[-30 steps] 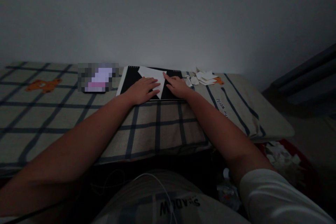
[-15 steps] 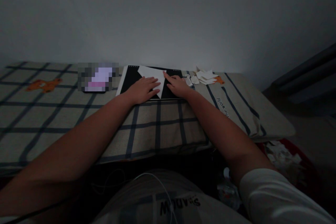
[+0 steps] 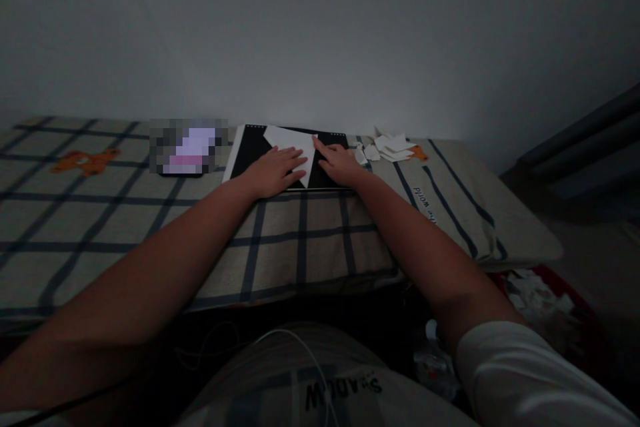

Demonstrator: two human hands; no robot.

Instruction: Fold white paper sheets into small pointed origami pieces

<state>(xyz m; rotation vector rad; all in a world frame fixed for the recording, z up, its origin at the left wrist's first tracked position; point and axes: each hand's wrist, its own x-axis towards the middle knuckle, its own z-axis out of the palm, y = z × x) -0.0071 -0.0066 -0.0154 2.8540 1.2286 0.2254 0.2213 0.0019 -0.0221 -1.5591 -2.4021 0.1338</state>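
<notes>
A folded white sheet of paper (image 3: 293,139) lies on a black notebook (image 3: 249,153) with holes along its far edge. My left hand (image 3: 280,170) rests flat over the near part of the paper, fingers spread and pointing right. At the paper's right edge, my right hand (image 3: 340,161) touches it with an outstretched index finger. The thumb of that hand is apart, and its other fingers lie over the black cover. Part of the paper is hidden beneath my left hand.
A phone (image 3: 193,147), blurred out, lies left of the notebook. White paper pieces (image 3: 393,145) are piled to its right. The checked cloth (image 3: 300,233) covers the table. Below right are a plastic bottle (image 3: 434,360) and a red bin (image 3: 575,300) holding crumpled paper.
</notes>
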